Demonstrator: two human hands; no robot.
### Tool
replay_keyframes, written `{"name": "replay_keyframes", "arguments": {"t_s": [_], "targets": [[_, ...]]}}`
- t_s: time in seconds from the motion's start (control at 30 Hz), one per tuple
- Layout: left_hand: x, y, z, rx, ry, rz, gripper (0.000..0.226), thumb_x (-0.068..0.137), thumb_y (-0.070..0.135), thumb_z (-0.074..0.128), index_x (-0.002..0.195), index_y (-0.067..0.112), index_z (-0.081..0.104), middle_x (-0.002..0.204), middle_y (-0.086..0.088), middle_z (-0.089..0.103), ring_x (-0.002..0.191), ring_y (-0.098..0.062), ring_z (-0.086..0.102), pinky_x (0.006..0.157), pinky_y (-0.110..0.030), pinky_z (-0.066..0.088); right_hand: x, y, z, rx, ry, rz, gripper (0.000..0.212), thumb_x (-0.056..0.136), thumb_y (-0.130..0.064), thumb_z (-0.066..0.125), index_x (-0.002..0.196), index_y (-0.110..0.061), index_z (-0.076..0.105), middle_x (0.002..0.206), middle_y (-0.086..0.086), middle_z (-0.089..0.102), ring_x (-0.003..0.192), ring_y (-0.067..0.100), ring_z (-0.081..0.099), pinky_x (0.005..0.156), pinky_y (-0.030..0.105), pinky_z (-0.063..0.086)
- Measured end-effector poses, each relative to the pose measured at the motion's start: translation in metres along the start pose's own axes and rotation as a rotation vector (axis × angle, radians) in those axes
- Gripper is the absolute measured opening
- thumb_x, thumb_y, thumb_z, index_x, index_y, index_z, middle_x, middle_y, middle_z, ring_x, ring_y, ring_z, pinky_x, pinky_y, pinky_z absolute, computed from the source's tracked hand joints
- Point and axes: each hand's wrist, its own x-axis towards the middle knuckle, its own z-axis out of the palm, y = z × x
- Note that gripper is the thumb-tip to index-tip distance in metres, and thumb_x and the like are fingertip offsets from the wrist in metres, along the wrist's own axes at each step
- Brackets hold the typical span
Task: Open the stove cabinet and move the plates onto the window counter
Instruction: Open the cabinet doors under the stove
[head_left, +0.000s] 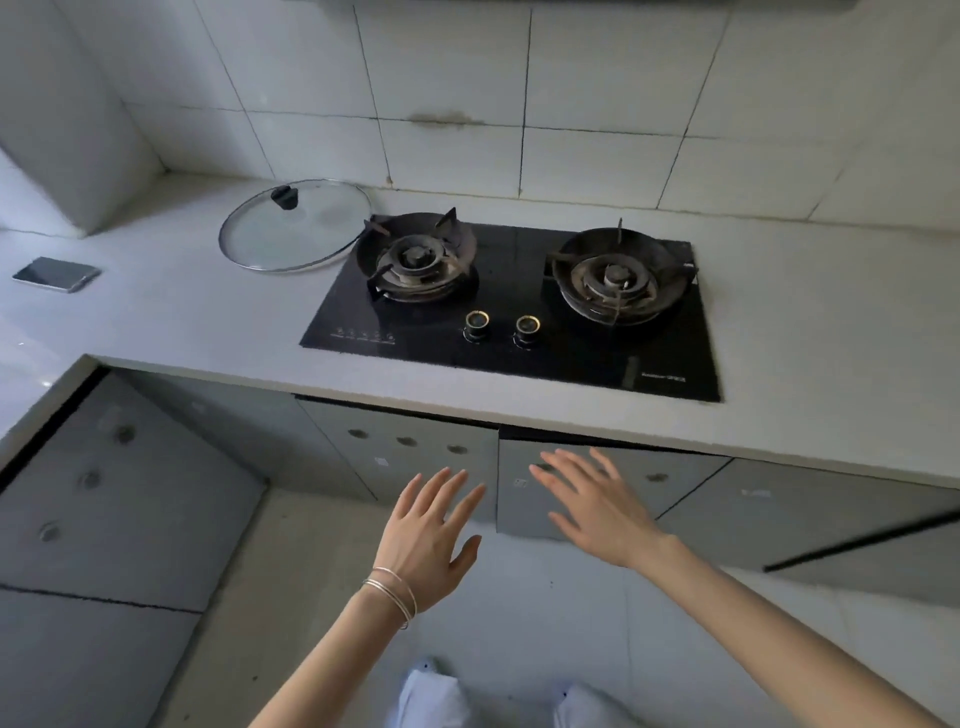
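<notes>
Your left hand (426, 530) and right hand (597, 501) are both spread, fingers straight, gripping nothing; they hover before the grey flat-panel stove cabinet doors (410, 462) under the pale counter (208, 322) front edge, below the black glass two-burner hob (519, 291); contact with doors: cannot tell.

Soft daylight enters from far left of the left hand (426, 535), glaring on the pale grey stone counter (47, 338) there; the flat grey cabinet doors (410, 462) beyond the right hand (597, 512) lie in dim shadow. Straight edges bow near the borders; detail is slightly soft.
</notes>
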Motion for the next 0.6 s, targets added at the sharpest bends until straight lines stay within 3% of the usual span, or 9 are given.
{"name": "replay_keyframes", "arguments": {"t_s": [0.17, 0.33, 0.47, 0.6], "targets": [[0.024, -0.061, 0.000, 0.006, -0.041, 0.147, 0.054, 0.081, 0.046, 0.042, 0.130, 0.022, 0.048, 0.131, -0.006, 0.055, 0.122, -0.028, 0.050, 0.103, -0.048, 0.037, 0.029, -0.027, 0.007, 0.011, 0.032, 0.147, 0.059, 0.082, -0.040, 0.061, 0.134, -0.017, 0.047, 0.136, 0.002, 0.053, 0.124, 0.021, 0.051, 0.101, 0.050, 0.040], [0.060, -0.086, 0.024, -0.026, -0.066, 0.271, 0.054, 0.082, 0.043, 0.043, 0.131, 0.020, 0.046, 0.132, -0.007, 0.054, 0.124, -0.029, 0.048, 0.105, -0.049, 0.034, 0.057, -0.039, 0.026, 0.013, 0.051, 0.214, 0.061, 0.079, -0.038, 0.066, 0.133, -0.015, 0.048, 0.136, 0.003, 0.053, 0.125, 0.021, 0.050, 0.101, 0.050, 0.040], [0.088, -0.099, 0.071, 0.014, -0.014, 0.338, 0.054, 0.081, 0.043, 0.043, 0.130, 0.018, 0.049, 0.133, -0.009, 0.053, 0.125, -0.029, 0.047, 0.108, -0.047, 0.028, 0.078, -0.029, 0.067, -0.018, 0.082, 0.227, 0.055, 0.085, -0.041, 0.047, 0.134, -0.016, 0.046, 0.138, 0.002, 0.050, 0.128, 0.020, 0.047, 0.109, 0.046, 0.031], [0.123, -0.115, 0.123, 0.083, 0.135, 0.356, 0.061, 0.081, 0.042, 0.044, 0.137, 0.016, 0.041, 0.143, -0.010, 0.043, 0.134, -0.028, 0.035, 0.108, -0.047, 0.021, 0.099, -0.010, 0.118, -0.079, 0.179, 0.221, 0.058, 0.087, -0.045, 0.036, 0.137, -0.015, 0.042, 0.141, 0.002, 0.048, 0.131, 0.019, 0.042, 0.107, 0.044, 0.020]]}}
